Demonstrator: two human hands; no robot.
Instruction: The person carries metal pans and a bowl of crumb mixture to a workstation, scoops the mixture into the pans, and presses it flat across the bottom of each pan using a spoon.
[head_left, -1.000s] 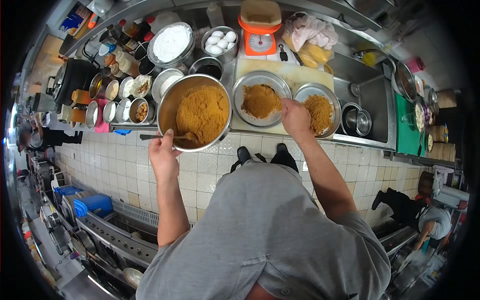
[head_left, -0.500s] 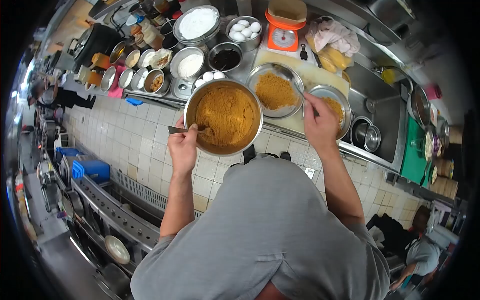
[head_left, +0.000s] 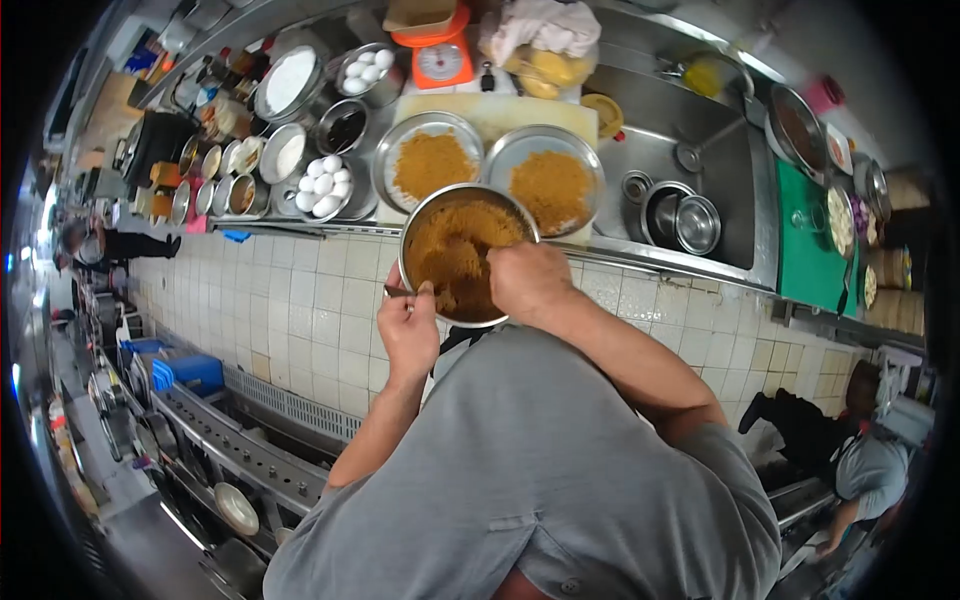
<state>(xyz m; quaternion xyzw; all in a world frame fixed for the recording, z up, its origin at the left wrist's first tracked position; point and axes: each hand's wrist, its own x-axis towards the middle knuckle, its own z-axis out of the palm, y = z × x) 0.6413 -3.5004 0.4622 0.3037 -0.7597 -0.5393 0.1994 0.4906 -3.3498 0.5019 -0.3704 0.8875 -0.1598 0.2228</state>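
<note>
My left hand (head_left: 410, 335) grips the near-left rim of a deep metal bowl (head_left: 470, 187) in front of my body. Its thumb also pins a utensil's metal handle (head_left: 398, 291) against the rim. Orange-brown crumbs (head_left: 450, 250) fill much of the bowl. My right hand (head_left: 530, 285) is closed at the bowl's right side, fingers down inside it; whatever it holds is hidden behind the fist. Just beyond the bowl are two round metal trays, a left tray (head_left: 383, 170) and a right tray (head_left: 594, 170), each with a layer of the same crumbs.
Left on the counter stand eggs (head_left: 323, 187), a bowl of dark liquid (head_left: 343, 127) and white powder (head_left: 290, 80). An orange scale (head_left: 440, 62) is behind the trays. A sink (head_left: 735, 215) with nested bowls lies right, then a green board (head_left: 800, 235). Another person (head_left: 870, 475) is at lower right.
My right hand has moved from the right tray into the bowl, its metal utensil now out of sight. The view has shifted right. My left hand still grips the bowl.
</note>
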